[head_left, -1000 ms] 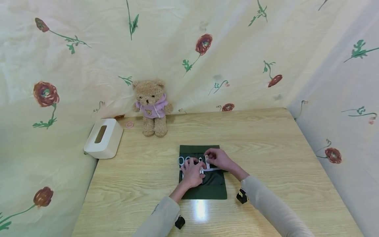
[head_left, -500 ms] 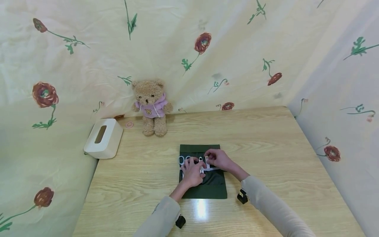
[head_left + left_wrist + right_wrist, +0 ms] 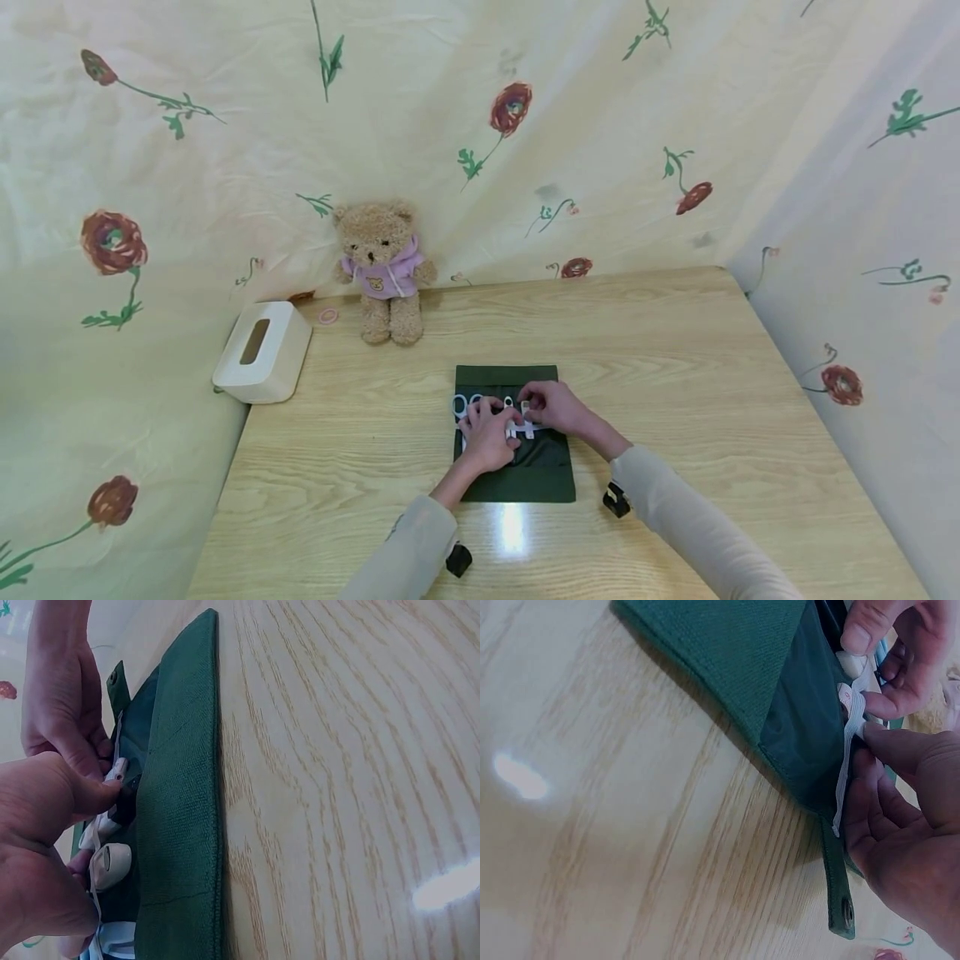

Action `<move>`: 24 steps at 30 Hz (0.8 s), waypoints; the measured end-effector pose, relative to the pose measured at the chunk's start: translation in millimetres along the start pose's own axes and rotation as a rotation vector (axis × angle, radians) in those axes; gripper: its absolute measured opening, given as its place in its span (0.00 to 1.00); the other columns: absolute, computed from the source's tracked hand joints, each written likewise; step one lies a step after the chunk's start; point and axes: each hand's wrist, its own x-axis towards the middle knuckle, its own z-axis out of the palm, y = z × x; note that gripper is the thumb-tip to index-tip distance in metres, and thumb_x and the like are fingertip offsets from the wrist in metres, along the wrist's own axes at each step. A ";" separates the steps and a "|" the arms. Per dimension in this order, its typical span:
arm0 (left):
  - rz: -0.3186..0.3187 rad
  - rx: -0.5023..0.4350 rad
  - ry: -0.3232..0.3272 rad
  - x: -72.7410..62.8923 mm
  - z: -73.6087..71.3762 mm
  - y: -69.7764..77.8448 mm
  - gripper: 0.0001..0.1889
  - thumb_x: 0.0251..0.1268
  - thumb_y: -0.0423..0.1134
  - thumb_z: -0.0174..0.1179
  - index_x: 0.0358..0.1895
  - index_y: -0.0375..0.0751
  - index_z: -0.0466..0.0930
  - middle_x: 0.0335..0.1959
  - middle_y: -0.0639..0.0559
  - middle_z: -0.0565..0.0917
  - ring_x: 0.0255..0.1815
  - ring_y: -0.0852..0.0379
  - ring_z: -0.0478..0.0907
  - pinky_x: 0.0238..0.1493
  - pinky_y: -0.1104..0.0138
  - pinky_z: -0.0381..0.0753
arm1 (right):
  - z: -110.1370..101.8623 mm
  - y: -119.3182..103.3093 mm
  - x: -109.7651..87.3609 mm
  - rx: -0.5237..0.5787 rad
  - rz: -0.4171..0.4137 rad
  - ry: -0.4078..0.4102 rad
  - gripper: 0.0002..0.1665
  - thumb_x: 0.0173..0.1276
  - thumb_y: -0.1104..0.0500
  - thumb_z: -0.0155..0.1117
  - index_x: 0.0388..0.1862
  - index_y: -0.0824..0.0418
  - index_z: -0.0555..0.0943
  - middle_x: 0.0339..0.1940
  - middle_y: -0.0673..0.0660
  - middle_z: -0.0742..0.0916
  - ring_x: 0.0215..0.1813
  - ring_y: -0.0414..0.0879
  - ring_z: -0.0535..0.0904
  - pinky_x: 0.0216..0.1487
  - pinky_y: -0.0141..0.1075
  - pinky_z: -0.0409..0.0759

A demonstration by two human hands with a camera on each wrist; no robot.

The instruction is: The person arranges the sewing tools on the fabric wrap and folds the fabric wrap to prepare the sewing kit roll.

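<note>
Both arms come in from the near side of the green pouch [image 3: 517,487], long sleeves on, wrists bent so the hands meet over its middle. Right hand [image 3: 558,406] comes in over the pouch's right edge with thumb and fingertips pinching a slim white tool [image 3: 528,432], which sits across the elastic band [image 3: 846,761] right of the pouch's centre. Left hand [image 3: 487,435] lies over the pouch's left half, fingers bent and a bit fanned, thumb and index parted near the band. Can't tell if it's pinching the band or just pressing on it, the fingertips block it.

Scissors [image 3: 460,406] are at the pouch's left side: pale finger loops poke out, but the left hand covers a good chunk of them. Another white tool [image 3: 508,403] with a rounded top stands between the hands, also partly covered. There's something black by the left thumb in the left wrist view, too hidden to name. The pouch lies open, tools in a row at the band, and a strap [image 3: 838,889] with a metal snap sticks out from its right edge. Past the pouch's far edge, off to the left, sits a teddy bear [image 3: 372,225].
</note>
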 end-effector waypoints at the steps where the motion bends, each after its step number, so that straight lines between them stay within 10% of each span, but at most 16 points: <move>1: 0.002 -0.001 0.000 0.1 0.2 -0.3 0.11 0.61 0.35 0.69 0.43 0.54 0.80 0.62 0.43 0.64 0.63 0.37 0.55 0.58 0.39 0.54 | -0.1 -0.6 -0.3 -0.005 0.002 -0.004 0.12 0.64 0.70 0.66 0.47 0.66 0.81 0.29 0.51 0.81 0.30 0.43 0.75 0.33 0.36 0.74; 24: 0.007 -0.015 0.014 -1.3 0.7 0.6 0.11 0.60 0.34 0.69 0.43 0.52 0.80 0.61 0.42 0.64 0.63 0.37 0.54 0.58 0.39 0.54 | 0.2 0.7 -1.8 -0.032 0.000 -0.031 0.09 0.64 0.70 0.68 0.44 0.67 0.86 0.29 0.50 0.85 0.29 0.40 0.76 0.33 0.35 0.77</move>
